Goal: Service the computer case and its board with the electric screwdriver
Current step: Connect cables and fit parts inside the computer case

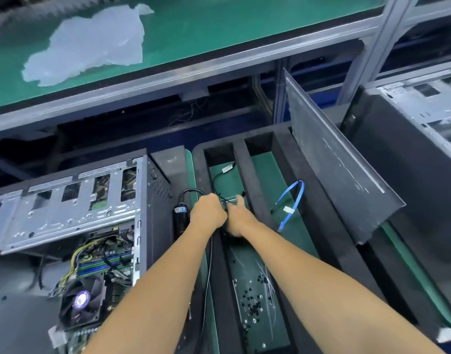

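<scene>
The open computer case (73, 213) lies at the left, its board (101, 267) and black cooler fan (81, 302) exposed. The black electric screwdriver (180, 218) lies between the case and a black foam tray (247, 159), its cord looping at the top. My left hand (207, 212) and my right hand (241, 218) meet over the tray's left compartment. Both hands are curled round a thin black cable (219, 180) that runs up to a small connector. The fingertips are hidden.
Several small black screws (252, 305) lie in the tray's near end. A blue cable (290, 200) lies in the tray's middle compartment. A dark side panel (334, 164) leans on the tray's right. A second case (423, 116) stands far right. A plastic bag (91, 44) lies on the upper green shelf.
</scene>
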